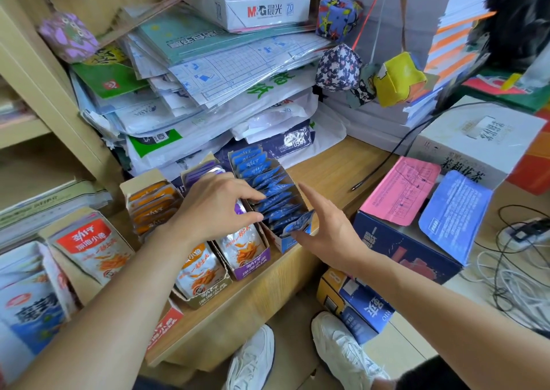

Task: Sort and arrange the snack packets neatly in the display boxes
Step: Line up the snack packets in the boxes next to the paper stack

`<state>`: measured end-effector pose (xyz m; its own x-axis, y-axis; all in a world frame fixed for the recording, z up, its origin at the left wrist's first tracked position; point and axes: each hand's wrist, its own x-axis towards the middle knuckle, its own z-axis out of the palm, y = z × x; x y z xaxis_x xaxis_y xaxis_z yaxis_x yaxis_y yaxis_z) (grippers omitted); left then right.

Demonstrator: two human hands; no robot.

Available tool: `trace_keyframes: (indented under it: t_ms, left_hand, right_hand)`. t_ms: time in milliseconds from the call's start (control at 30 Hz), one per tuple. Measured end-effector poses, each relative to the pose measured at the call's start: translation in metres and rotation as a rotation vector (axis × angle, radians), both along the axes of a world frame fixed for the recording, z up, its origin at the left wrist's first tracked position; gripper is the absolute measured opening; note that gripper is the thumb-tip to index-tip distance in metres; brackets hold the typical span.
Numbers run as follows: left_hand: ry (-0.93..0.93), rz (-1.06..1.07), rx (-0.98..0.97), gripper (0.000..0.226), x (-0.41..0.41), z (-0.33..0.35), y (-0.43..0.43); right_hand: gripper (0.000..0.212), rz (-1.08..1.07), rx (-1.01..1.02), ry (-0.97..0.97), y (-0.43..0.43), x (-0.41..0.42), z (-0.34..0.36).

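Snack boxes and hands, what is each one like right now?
blue box: open top, full of blue packets leaning unevenly
purple box: open top, packets standing in it
orange box: open top, filled with packets
left hand: fingertips on the blue packets, grip unclear
right hand: open, thumb touching the front blue packet

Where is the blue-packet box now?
Head view, centre: blue-packet box on the wooden counter, right of the purple box, between left hand and right hand.
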<state>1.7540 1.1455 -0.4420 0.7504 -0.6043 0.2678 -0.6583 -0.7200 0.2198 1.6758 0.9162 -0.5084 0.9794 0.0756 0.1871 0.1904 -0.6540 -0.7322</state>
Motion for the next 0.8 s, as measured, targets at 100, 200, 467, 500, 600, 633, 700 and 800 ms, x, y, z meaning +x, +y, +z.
trace_keyframes:
  t_ms: [100, 200, 467, 500, 600, 633, 700, 800]
  left_hand:
    - [-0.009, 0.02, -0.061, 0.018, -0.003, -0.001, -0.008]
    - [-0.046, 0.067, -0.135, 0.008, -0.007, -0.004, -0.018]
    - [0.064, 0.101, -0.159, 0.013, -0.014, 0.003, -0.012]
    - [0.075, 0.094, -0.191, 0.016, -0.016, 0.004, -0.006]
    - [0.088, 0.059, -0.09, 0.027, -0.025, 0.001, -0.003]
    - [0.075, 0.053, -0.044, 0.029, -0.027, -0.002, -0.006]
    - [0.045, 0.053, -0.007, 0.024, -0.029, -0.007, -0.014]
    - [0.034, 0.024, -0.045, 0.012, -0.029, -0.01, -0.026]
  right_hand:
    - [0.097, 0.05, 0.095, 0.079, 0.003, -0.002, -0.002]
    - [0.102, 0.073, 0.03, 0.081, 0.001, 0.002, -0.002]
    - [0.094, -0.032, -0.206, -0.118, -0.01, -0.005, 0.005]
    - [0.08, -0.053, -0.164, -0.189, -0.012, -0.008, 0.007]
    - [0.036, -0.058, -0.096, -0.319, -0.019, -0.013, 0.01]
    - [0.028, -0.052, -0.089, -0.326, -0.02, -0.014, 0.01]
    - [0.019, -0.062, -0.083, -0.339, -0.02, -0.011, 0.011]
    - [0.009, -0.072, -0.079, -0.389, -0.016, -0.004, 0.013]
